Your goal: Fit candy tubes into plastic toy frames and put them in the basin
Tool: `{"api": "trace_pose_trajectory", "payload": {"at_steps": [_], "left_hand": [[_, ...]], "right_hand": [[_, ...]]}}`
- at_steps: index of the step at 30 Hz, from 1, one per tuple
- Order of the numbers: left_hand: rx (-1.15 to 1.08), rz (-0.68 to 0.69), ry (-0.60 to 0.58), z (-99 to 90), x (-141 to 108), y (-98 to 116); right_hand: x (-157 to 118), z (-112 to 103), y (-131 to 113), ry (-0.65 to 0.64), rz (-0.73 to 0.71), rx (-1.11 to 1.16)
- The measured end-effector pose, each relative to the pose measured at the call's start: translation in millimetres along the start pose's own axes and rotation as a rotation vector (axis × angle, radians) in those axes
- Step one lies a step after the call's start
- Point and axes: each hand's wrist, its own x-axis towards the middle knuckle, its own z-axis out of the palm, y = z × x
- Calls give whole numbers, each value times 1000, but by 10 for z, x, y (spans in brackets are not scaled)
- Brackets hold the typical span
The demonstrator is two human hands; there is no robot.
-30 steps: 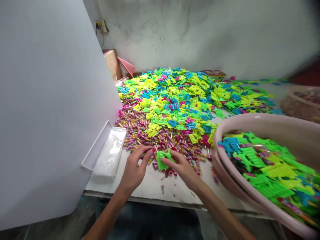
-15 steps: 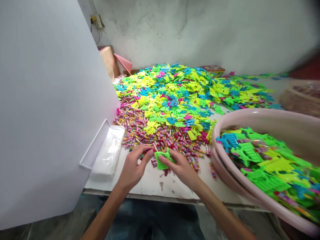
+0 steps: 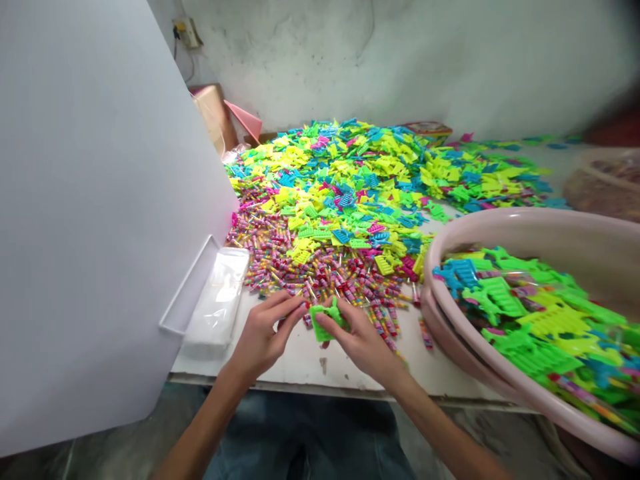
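My right hand [image 3: 363, 337] pinches a bright green plastic toy piece [image 3: 323, 327] between thumb and fingers, just above the table's front part. The piece is flat, with a cut-out upper edge; its right part is hidden by my fingers. Close on its left, my left hand [image 3: 270, 333] has thumb and forefinger drawn together. A small reddish bit shows at those fingertips, too small to name. Right behind both hands lies a heap of small pink, red and yellow printed tubes [image 3: 270, 257]. Farther back rises a large pile of yellow, green and blue plastic pieces [image 3: 360, 173].
At the right stands a pink basin [image 3: 505, 220] holding similar plastic pieces and tubes. A stack of clear plastic bags [image 3: 217, 300] lies left of my hands, beside a tall white panel [image 3: 100, 200]. Another tub [image 3: 605, 180] stands behind the basin. A wall closes off the back.
The view has shifted slightly. My right hand still holds the green piece, and my left fingertips stay close beside it. A tube now shows beside my right wrist.
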Motion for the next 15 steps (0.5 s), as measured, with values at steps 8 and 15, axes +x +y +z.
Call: {"api": "trace_pose_trajectory", "payload": {"at_steps": [8,15], "left_hand": [[19,134,-17,-29,-129,-87],[-29,111,-74,-30,-195,-131]], "right_hand": [[-36,79,8,-90,129,260],[-65,172,118,33,-22,47]]}}
